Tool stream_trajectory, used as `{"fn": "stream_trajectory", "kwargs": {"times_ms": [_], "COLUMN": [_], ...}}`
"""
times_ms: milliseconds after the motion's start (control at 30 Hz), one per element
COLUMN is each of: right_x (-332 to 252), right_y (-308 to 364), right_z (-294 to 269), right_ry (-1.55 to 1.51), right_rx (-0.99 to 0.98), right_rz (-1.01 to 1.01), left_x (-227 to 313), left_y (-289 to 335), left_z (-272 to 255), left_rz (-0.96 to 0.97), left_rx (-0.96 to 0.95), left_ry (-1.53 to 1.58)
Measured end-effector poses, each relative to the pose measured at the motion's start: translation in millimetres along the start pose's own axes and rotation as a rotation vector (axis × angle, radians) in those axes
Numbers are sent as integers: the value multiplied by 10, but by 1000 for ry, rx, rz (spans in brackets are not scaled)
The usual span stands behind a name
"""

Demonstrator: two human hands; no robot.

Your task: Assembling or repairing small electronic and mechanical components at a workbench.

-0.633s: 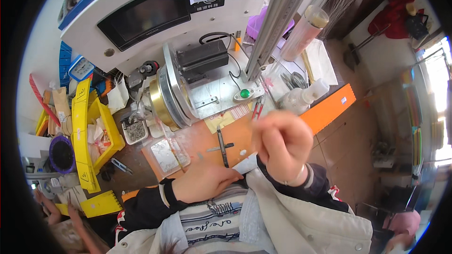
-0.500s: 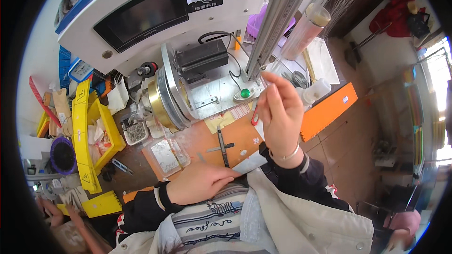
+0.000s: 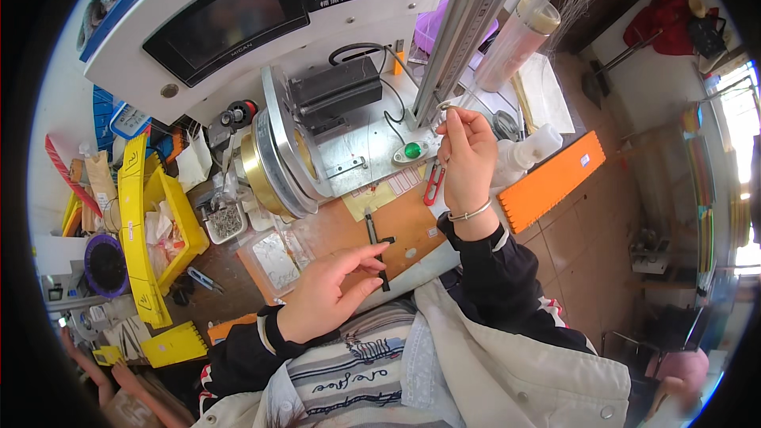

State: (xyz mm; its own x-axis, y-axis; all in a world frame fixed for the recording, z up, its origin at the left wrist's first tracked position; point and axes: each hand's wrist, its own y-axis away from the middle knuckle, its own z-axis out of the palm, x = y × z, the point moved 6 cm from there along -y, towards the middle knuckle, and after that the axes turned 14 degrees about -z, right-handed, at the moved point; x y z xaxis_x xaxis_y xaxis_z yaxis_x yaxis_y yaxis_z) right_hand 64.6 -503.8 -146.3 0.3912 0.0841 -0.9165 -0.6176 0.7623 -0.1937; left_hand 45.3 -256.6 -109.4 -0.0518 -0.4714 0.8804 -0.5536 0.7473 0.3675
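My right hand point(image 3: 472, 160), a bracelet at its wrist, is raised beside the metal upright point(image 3: 453, 43). Its thumb and fingers are pinched together at a tiny piece by the upright's foot, too small to name. Over the near edge of the orange board point(image 3: 416, 230) hovers my left hand point(image 3: 329, 292), fingers apart and holding nothing. Just past its fingertips a black cross-shaped tool point(image 3: 373, 231) lies on the board. A green button point(image 3: 412, 150) sits on the metal base left of my right hand, and a red-handled tool point(image 3: 434, 184) lies below it.
A machine with a dark screen point(image 3: 230, 24), a black motor point(image 3: 337, 95) and a brass-coloured wheel point(image 3: 261, 170) stands ahead. Right are a clear cylinder point(image 3: 507, 55), a white bottle point(image 3: 539, 145) and an orange toothed strip point(image 3: 552, 182). A yellow bin point(image 3: 186, 230) stands left; another person's arms point(image 3: 131, 380) show lower left.
My right hand has turned and closed into a pinch near the upright's foot. My left hand has lifted and spread its fingers. The whole view has shifted slightly.
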Motion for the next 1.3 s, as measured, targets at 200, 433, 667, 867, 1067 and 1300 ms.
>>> {"fn": "stream_trajectory", "kwargs": {"times_ms": [200,433,667,867,1067,1300], "right_x": [19,14,3,-193,-299,-372], "right_y": [3,-44,79,574,1125,1296], "right_z": [32,65,181,220,-23,-826], "right_ry": [36,98,-29,68,242,433], "right_rx": [-52,-67,-100,-327,-628,-769], "right_rz": [-25,-32,44,256,397,453], "left_x": [-8,68,180,210,143,20], "left_y": [1,-17,-219,-604,-816,-894], "left_z": [14,44,30,-28,241,364], "left_rz": [-3,36,112,161,-101,-223], "left_rx": [-2,-5,71,294,-68,-196], "left_ry": [-10,-83,-82,414,760,925]}}
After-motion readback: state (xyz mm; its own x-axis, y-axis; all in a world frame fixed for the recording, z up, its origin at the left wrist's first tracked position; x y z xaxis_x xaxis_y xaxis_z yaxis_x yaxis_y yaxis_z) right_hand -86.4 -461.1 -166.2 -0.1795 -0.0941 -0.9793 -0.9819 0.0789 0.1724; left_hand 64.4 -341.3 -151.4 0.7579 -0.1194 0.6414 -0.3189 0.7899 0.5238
